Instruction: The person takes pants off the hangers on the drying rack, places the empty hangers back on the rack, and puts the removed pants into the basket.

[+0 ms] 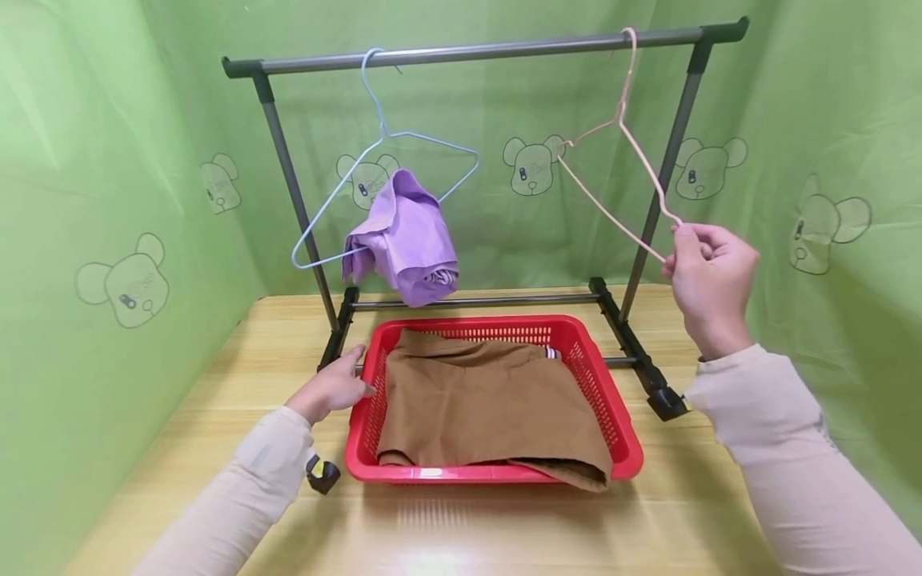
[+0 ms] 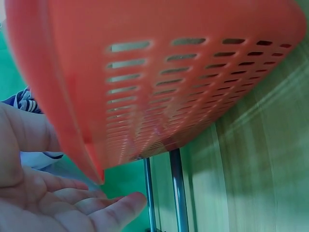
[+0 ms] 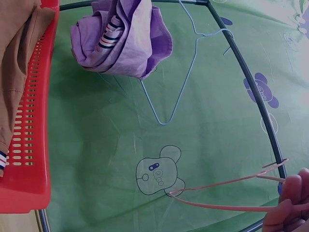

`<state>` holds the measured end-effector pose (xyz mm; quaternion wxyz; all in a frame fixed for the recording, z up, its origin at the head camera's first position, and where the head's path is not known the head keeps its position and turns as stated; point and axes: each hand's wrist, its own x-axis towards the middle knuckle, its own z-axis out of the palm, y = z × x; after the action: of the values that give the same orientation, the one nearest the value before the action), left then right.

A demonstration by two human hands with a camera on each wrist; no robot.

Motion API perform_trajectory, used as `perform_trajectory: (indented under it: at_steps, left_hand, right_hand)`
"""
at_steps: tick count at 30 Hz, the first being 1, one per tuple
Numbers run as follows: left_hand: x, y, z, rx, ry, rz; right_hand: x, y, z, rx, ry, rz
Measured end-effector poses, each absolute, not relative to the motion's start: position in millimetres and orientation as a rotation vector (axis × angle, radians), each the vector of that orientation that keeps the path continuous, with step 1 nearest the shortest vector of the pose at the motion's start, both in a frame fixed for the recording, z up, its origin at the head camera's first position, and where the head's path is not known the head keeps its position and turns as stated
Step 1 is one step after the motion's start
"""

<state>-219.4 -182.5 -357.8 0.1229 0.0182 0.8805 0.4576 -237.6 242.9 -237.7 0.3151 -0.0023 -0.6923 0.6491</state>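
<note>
My right hand point(image 1: 713, 276) pinches the near corner of a pink wire hanger point(image 1: 612, 216), whose hook sits over the rail and which is turned at an angle. By the basket's left rim is my left hand point(image 1: 334, 388), thumb and fingers spread on either side of the rim in the left wrist view. Brown folded cloth point(image 1: 490, 400) fills the red basket point(image 1: 627, 448), one corner draped over the front rim. Up on the rail's left, a blue hanger point(image 1: 317, 228) carries a bunched purple garment point(image 1: 414, 236) over its lower bar; a striped trim shows on the purple cloth.
A grey metal rack point(image 1: 468, 54) stands behind the basket, its dark feet point(image 1: 666, 402) reaching forward on both sides. Everything rests on a wooden table point(image 1: 432, 536). Green curtain point(image 1: 504, 248) printed with bear heads closes off the back and sides.
</note>
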Motion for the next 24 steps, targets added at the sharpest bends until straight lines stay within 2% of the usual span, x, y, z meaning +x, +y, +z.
perform_trajectory:
  at_steps: [24]
  left_hand:
    - [-219.4, -184.0, -361.7, 0.129, 2.6, 1.273]
  right_hand:
    - [-225.9, 239.8, -247.5, 0.073, -1.668, 1.769]
